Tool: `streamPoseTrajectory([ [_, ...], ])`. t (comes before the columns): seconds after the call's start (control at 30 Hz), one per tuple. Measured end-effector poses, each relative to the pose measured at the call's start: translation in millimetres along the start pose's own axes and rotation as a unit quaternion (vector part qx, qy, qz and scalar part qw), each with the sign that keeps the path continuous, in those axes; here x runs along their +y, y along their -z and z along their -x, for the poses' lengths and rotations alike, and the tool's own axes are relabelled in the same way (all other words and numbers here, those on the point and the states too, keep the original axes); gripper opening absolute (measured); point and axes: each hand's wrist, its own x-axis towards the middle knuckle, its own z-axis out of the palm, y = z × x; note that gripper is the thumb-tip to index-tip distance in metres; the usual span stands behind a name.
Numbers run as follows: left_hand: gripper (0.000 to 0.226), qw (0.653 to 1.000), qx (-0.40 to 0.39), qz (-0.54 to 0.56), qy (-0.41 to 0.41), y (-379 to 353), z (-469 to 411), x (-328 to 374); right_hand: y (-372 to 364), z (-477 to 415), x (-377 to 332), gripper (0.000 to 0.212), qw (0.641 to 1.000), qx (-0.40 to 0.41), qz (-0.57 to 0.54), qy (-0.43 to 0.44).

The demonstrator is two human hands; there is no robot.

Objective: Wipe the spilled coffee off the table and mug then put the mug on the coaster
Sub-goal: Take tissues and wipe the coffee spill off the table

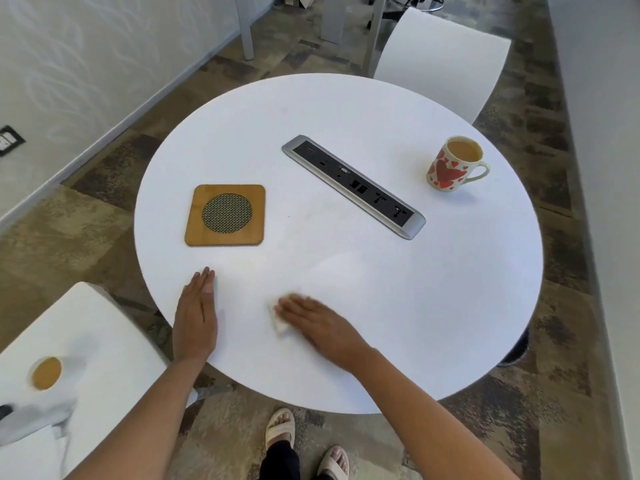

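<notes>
Item: round white desk [346, 116], seen from above by the head camera.

Right hand [318, 323]: lay flat, palm down, near edge of the desk, fingers extended and pressing a crumpled white tissue [278, 322] to the surface. No closed grip; the tissue was held by pressure only. Hand and tissue were blurred, which suggested a wiping stroke.

Left hand [197, 313]: flat and empty on the near-left rim, apparently bracing.

Mug [453, 164]: white with red hearts, upright at the far right, full of milky coffee, handle pointing right. Well apart from both hands.

Coaster [225, 214]: square wooden piece with round mesh centre, left of middle, nothing on it.

Power strip [353, 185]: set into the desk diagonally, between coaster and mug.

Step in hand, by judgement: wiping the desk. A faint smear showed near the centre; no clear puddle could be made out. Mug not yet wiped, nor placed.

Next move calls for: carrying the tissue across to the mug, steadying the full mug while wiping, then a level lift over the power strip to the coaster.
</notes>
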Motion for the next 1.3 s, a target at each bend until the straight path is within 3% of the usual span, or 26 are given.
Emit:
streamPoseTrajectory([
  [0.13,0.048,1.0,0.008,0.005,-0.003,0.9,-2.3,-3.8,-6.2,-65.1,-7.1,0.045,0.991,0.075,-0.019,-0.113],
  [0.2,0.051,1.0,0.014,-0.001,-0.011,-0.2,-2.2,-2.9,-16.2,-93.0,-19.2,0.047,0.991,0.074,-0.021,-0.111],
  [0.3,0.053,1.0,0.014,0.023,0.001,1.5,-3.1,-2.2,-38.9,-113.3,-51.8,0.046,0.999,0.015,-0.029,-0.036],
  [0.47,0.053,0.983,0.013,0.173,0.059,8.5,-10.2,0.2,-50.3,-64.0,-70.6,0.044,0.989,-0.075,-0.076,0.101],
  [0.6,0.047,0.991,-0.005,0.129,0.022,10.0,-19.6,1.7,-28.4,-17.6,-41.7,0.047,0.976,-0.099,-0.055,0.184],
  [0.67,0.048,0.995,-0.012,0.095,-0.007,9.0,-23.8,4.2,-11.0,-14.7,-15.7,0.043,0.986,-0.067,-0.038,0.148],
  [0.77,0.05,0.997,-0.03,0.033,-0.056,2.0,-32.1,12.3,27.2,-16.0,40.7,0.036,0.995,0.047,-0.032,-0.079],
  [0.87,0.051,0.994,-0.053,-0.009,-0.091,-9.0,-38.5,22.4,44.2,-30.6,71.8,0.046,0.962,0.113,0.011,-0.249],
  [0.97,0.05,0.99,-0.072,-0.021,-0.118,-19.4,-40.3,30.0,34.0,-56.4,58.1,0.049,0.934,0.192,-0.006,-0.302],
  [1.07,0.049,0.99,-0.069,-0.005,-0.119,-26.2,-43.6,35.5,8.8,-68.7,21.4,0.046,0.963,0.172,-0.018,-0.207],
  [1.17,0.05,0.991,-0.073,0.02,-0.107,-30.5,-47.6,37.8,-19.0,-61.6,-18.2,0.041,0.994,0.061,-0.041,-0.077],
  [1.3,0.05,0.988,-0.1,0.016,-0.115,-35.8,-47.3,39.0,-20.4,-39.9,-23.9,0.041,0.998,-0.015,-0.024,0.059],
])
